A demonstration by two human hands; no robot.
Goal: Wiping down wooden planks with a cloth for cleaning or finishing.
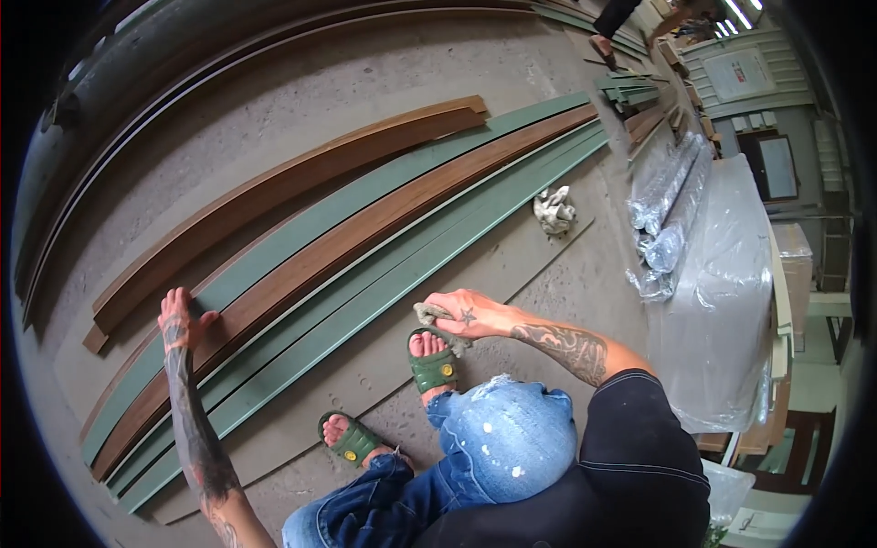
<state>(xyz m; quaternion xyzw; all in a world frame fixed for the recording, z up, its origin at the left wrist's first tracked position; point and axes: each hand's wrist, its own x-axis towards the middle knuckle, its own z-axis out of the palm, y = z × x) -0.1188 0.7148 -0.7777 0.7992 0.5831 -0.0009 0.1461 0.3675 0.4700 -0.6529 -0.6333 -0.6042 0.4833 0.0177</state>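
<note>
The right hand (470, 315) hides most of the rag (429, 315); a distant person (614, 23) is cut off

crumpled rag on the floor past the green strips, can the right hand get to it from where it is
Probably yes, with a stretch. The right hand, already holding a grey cloth, has only bare concrete floor between it and the crumpled rag. Nothing blocks the way, though the crouching person would likely have to lean forward.

1. A bare grey concrete floor (301, 110) spreads across a workshop, scuffed and dusty
2. Plastic-wrapped bundles (722, 274) lie stacked along the right side
3. A pale panelled wall (776, 55) with a light notice board (738, 73) stands far right
4. Ceiling strip lights (731, 23) glow overhead
</note>
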